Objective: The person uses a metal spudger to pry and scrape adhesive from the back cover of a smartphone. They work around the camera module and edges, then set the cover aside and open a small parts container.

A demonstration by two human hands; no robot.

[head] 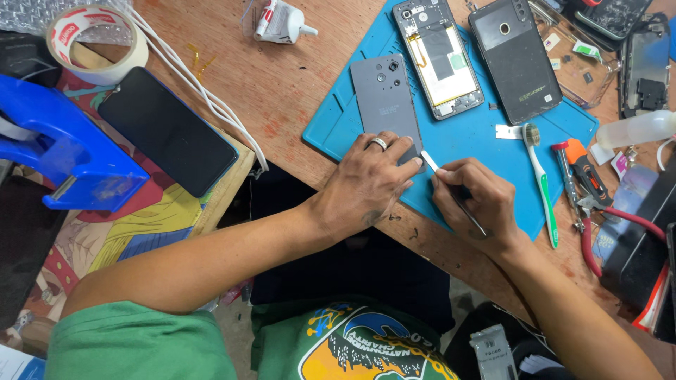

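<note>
Wooden counter (282,91), worn, reddish stains. On it a blue mat (479,134), set at a slight tilt. Left of the counter, a blue tape dispenser (67,151) and a black phone (167,131) lying face down on a board; a tape roll (95,42) behind them.

On the mat: a grey back cover (384,95), camera holes away from the person; just beside it an opened phone (438,56) with its insides showing; next, a black cover (514,60). Toothbrush (541,179) with green handle near the mat's right edge; screwdriver (581,169) off the mat, further right.

Left hand (366,186), ring on one finger, lies flat, fingers pressing the near end of the grey back cover. Right hand (475,200) closed around a thin tool (461,204) in a pen grip; its white tip (429,160) meets the cover's near right corner, just beside the left fingertips.
</note>
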